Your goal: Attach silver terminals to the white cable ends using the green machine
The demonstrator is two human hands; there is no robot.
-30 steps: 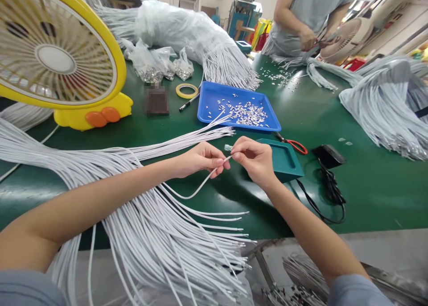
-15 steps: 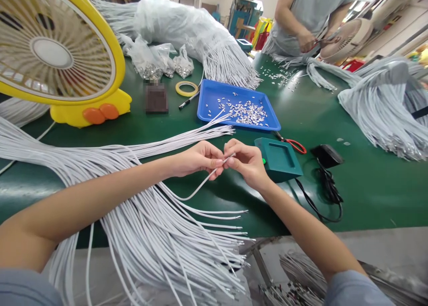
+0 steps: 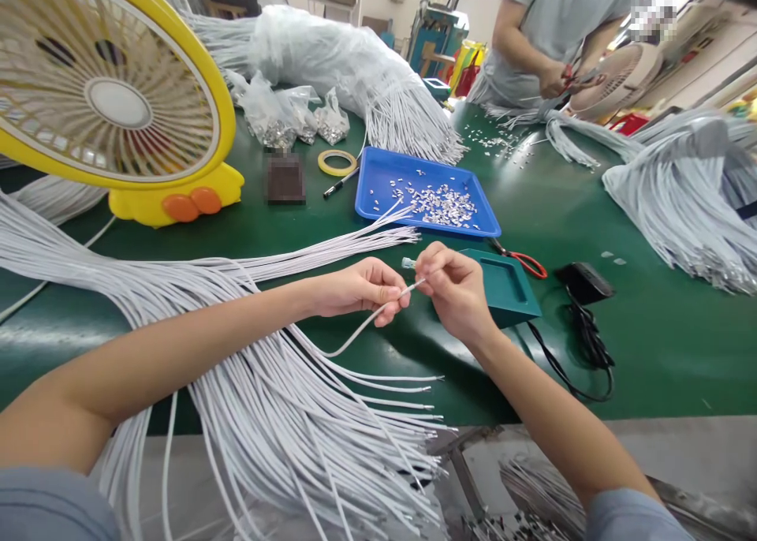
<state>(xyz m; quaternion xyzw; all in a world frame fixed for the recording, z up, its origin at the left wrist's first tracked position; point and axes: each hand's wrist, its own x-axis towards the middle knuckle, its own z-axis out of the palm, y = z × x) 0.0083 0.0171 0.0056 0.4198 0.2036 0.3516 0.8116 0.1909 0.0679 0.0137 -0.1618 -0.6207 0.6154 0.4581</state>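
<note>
My left hand (image 3: pixel 372 289) pinches a white cable (image 3: pixel 360 328) a little behind its tip, which points up to the right. Close by, my right hand (image 3: pixel 455 289) has its thumb and fingers closed around a small clear connector (image 3: pixel 408 263), whose end sticks out left of the fingertips. The cable's tip reaches the right fingers; whether they grip it too, I cannot tell. A thick bundle of white cables (image 3: pixel 254 383) passes under my left forearm, its ends fanned toward the table's front edge. Behind my hands, a blue tray (image 3: pixel 378 170) holds many small shiny connectors.
A teal device (image 3: pixel 502 289) sits beside my right hand, near red-handled pliers (image 3: pixel 529 265) and a black adapter (image 3: pixel 585 281). Yellow tape (image 3: pixel 337 162), bagged parts (image 3: pixel 277 119) and a yellow fan (image 3: pixel 177 202) stand left. A co-worker (image 3: pixel 550 52) handles a tool across the table.
My right hand has drawn slightly right, away from my left fingers, and the clear connector now shows at its fingertips. My left hand still holds the cable. The camera view has shifted a little.
</note>
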